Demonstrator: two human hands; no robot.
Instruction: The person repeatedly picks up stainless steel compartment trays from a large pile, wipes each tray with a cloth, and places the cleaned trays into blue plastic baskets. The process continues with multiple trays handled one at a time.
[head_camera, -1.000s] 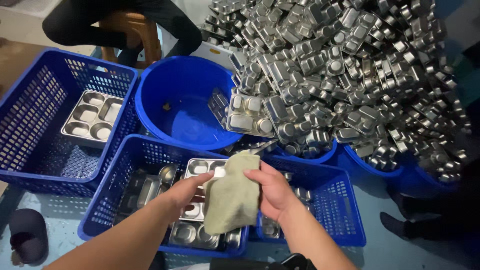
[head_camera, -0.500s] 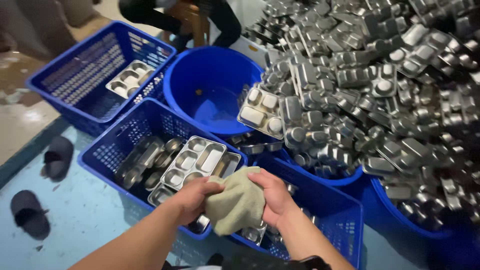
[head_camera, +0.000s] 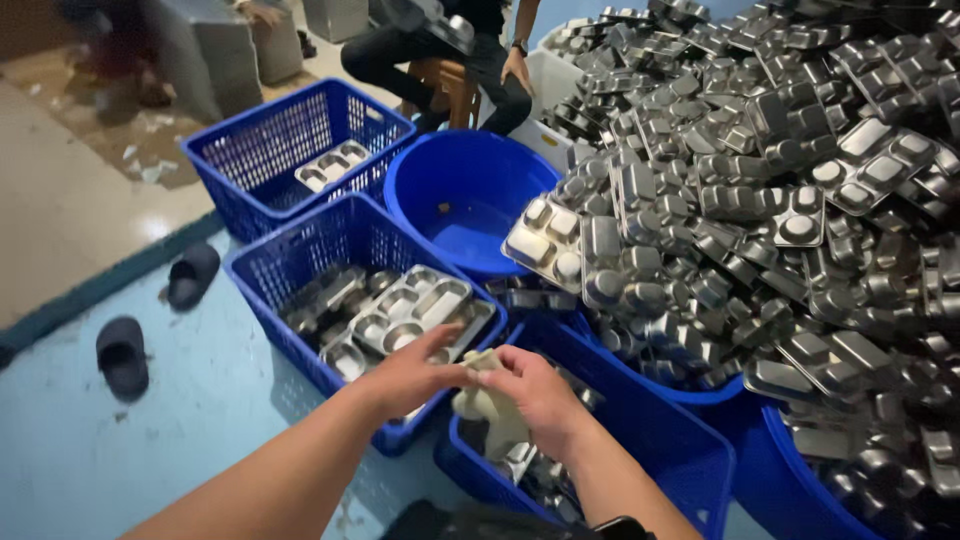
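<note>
**Both hands bunch a pale cloth above blue crates of steel trays**

Where the right half of the frame fills up, a huge heap of steel compartment trays (head_camera: 760, 190) spills down from the top edge, resting on round blue tubs (head_camera: 800, 480) at the lower right. Left of the heap, at upper centre, sits a round blue basin (head_camera: 455, 205), with 1 tray (head_camera: 545, 240) tilted over its right rim. At the upper left stands a blue plastic crate (head_camera: 290, 150) holding a single tray (head_camera: 333, 165). Just below it, a second blue crate (head_camera: 300, 270) holds several trays, the topmost (head_camera: 420, 310) lying face up. A third blue crate (head_camera: 650, 440) sits at lower centre, beneath the hands, with more trays inside.

At the top centre a seated person in dark clothes (head_camera: 450, 50) is partly visible on a wooden stool. 2 dark slippers (head_camera: 122, 352) lie on the pale blue floor at the left.

The left hand (head_camera: 410, 375) and right hand (head_camera: 540, 395) meet at lower centre, both closed on a crumpled beige cloth (head_camera: 490, 405), which hangs between them over the third crate.
</note>
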